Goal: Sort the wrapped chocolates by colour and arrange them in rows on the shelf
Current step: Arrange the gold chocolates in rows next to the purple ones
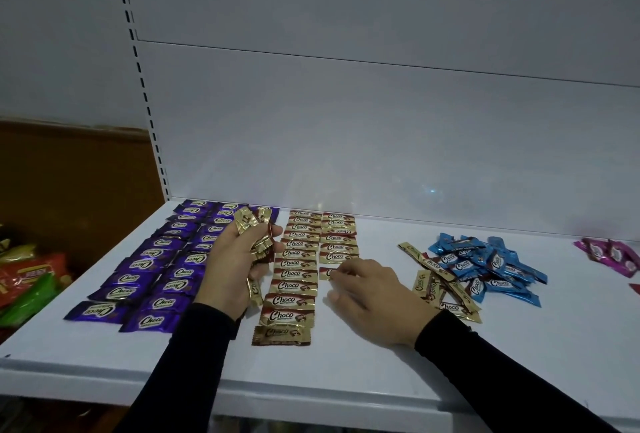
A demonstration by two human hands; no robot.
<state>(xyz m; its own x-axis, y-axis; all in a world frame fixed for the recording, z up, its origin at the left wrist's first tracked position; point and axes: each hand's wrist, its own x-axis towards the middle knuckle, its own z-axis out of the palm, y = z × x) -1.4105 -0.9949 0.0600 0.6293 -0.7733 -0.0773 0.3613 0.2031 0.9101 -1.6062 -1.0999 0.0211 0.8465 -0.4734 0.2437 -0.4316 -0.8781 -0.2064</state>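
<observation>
Evidently mid-row: left hand (239,256) clutches a bunch of gold chocolates (254,233) as a ready supply, while right hand (363,290) pinches one gold piece (325,273) flat onto the shelf (346,363), extending the second gold row (337,237) beside the purple rows (156,270). Blue pile (488,266) waits unsorted.

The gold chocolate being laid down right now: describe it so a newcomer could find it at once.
On the white shelf, find the two gold columns right of the purple rows. The shorter right-hand column ends at a gold chocolate under the right hand's fingertips. Unlike its neighbours, it is half covered by fingers and lies nearest the shelf's front in that column.
</observation>
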